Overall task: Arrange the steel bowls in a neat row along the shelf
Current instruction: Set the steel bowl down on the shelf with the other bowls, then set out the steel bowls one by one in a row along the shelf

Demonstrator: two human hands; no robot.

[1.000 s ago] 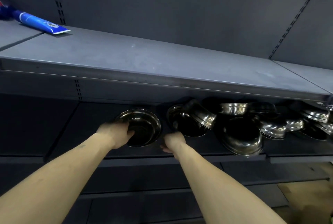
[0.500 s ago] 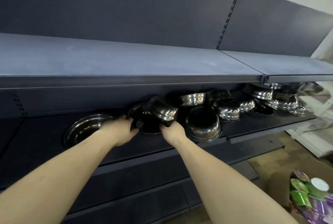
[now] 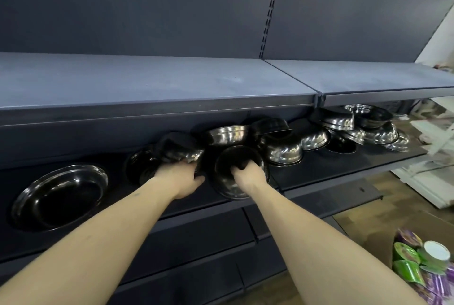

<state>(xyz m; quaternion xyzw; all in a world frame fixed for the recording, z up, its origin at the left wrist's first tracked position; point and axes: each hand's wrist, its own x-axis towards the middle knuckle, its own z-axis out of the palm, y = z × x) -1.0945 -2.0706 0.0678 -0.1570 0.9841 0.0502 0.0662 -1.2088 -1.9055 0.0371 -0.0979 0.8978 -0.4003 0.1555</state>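
With the right hand [image 3: 249, 177] hooked over the rim of a tilted bowl [image 3: 238, 173] and the left hand [image 3: 183, 178] closed on a neighbouring bowl [image 3: 178, 148] on the shelf [image 3: 344, 169], each should be lifted clear, not dragged.

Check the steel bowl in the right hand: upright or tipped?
Tipped. The round steel bowl faces the camera, dark interior showing, right hand fingers hooked over its rim.
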